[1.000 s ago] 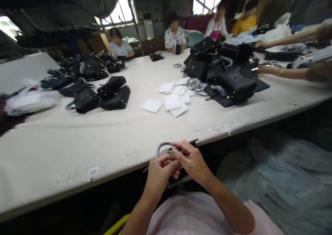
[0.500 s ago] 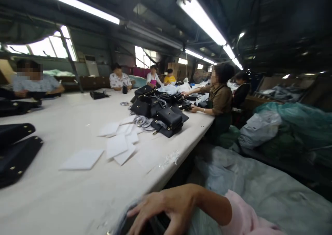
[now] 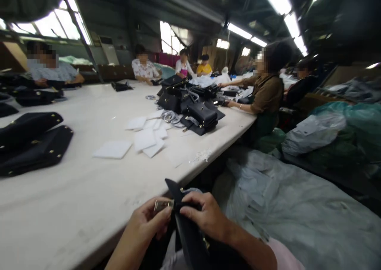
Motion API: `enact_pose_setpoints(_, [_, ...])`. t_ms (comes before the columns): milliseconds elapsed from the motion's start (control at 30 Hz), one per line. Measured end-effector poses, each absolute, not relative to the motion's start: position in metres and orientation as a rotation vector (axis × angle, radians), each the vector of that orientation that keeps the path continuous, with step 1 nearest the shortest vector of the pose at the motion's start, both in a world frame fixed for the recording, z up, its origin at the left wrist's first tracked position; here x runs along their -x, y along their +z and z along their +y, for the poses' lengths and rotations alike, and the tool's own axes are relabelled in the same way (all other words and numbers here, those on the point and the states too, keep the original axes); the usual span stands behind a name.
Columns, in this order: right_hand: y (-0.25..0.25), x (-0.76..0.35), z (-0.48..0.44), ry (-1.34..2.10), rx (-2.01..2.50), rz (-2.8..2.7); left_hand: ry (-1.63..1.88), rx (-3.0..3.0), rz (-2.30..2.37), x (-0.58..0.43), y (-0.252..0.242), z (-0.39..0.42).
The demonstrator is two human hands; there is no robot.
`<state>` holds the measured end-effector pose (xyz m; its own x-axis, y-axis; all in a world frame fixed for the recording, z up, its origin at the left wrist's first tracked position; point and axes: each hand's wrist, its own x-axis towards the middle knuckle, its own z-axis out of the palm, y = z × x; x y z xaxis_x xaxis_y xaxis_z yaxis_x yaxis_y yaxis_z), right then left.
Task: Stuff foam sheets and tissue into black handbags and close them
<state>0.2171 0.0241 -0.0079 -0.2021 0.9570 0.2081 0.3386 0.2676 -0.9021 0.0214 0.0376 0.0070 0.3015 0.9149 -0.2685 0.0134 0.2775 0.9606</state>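
At the table's near edge I hold a black handbag (image 3: 190,238) tilted on its side, its lower part running out of view. My left hand (image 3: 147,224) pinches a gold metal clasp (image 3: 163,205) that sticks out from the bag. Just beside it, my right hand (image 3: 206,214) grips a short black strap that leads to the clasp, with thumb and fingers pressed together. Grey wrapping (image 3: 192,190) shows behind the right fingers, and a gold fitting (image 3: 206,243) is lower on the bag.
White foam sheets (image 3: 145,139) lie on the pale table (image 3: 74,206). Past them is a heap of black bags (image 3: 202,117); more black bags (image 3: 35,147) lie at left. Several people work around the table, one in a brown shirt (image 3: 268,93). Large plastic sacks (image 3: 282,194) fill the right.
My left hand has come into view and holds the clasp. My right hand has gone from spread fingers to a grip on the strap. The bag is now in sight, and the view has tilted down.
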Motion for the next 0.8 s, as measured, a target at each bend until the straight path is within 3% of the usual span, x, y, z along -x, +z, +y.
enact_pose_setpoints(300, [-0.02, -0.208, 0.02, 0.349, 1.066, -1.781, 0.992, -1.06, 1.145, -0.039, 0.018, 0.022])
enact_pose_setpoints(800, [-0.032, -0.198, 0.022, 0.182, 1.192, -1.76, 1.008, -1.022, 1.286, -0.053, -0.009, 0.032])
